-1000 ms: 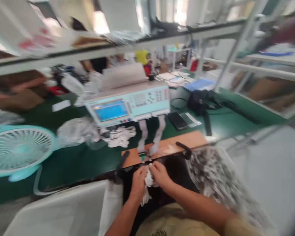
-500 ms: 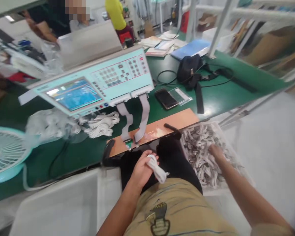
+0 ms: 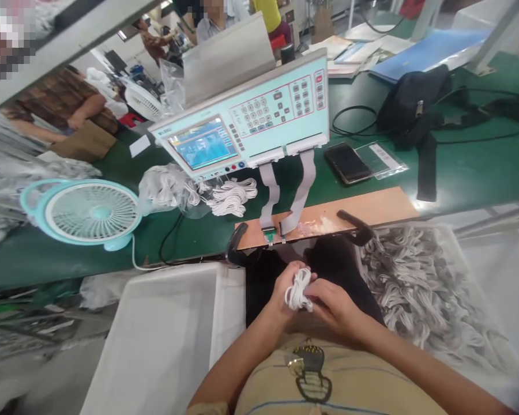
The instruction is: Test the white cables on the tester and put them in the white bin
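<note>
Where both hands (image 3: 311, 294) pinch it, white cable bundle (image 3: 300, 290) half hidden by fingers

Tan striped T-shirt with a dark printed figure on the chest, bare forearms, black trousers

Ahead of the hands, the wooden board (image 3: 328, 216) and two ribbon cables (image 3: 300, 193) (hanging from the tester (image 3: 251, 118)) block the way forward. The white bin (image 3: 164, 334) flanks the left, the cable-filled tray (image 3: 419, 288) the right; the lap between them lies open.
</note>
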`<control>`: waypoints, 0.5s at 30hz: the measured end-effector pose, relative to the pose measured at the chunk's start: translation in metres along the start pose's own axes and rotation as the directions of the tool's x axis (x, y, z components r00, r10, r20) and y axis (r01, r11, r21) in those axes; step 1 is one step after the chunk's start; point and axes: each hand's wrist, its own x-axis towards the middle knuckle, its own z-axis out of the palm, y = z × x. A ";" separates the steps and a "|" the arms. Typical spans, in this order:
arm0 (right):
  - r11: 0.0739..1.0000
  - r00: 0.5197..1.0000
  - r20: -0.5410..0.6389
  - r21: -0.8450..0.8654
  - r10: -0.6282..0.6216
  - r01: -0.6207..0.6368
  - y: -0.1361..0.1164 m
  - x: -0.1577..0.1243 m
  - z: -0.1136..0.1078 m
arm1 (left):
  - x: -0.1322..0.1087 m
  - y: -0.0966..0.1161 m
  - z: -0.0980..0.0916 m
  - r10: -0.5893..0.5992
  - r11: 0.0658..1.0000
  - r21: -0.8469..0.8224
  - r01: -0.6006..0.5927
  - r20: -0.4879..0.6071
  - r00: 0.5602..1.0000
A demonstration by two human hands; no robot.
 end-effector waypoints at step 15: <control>0.826 0.907 0.122 0.378 0.404 -0.419 0.015 0.027 0.027 | -0.024 0.007 -0.021 0.398 0.826 0.356 -0.438 0.182 0.899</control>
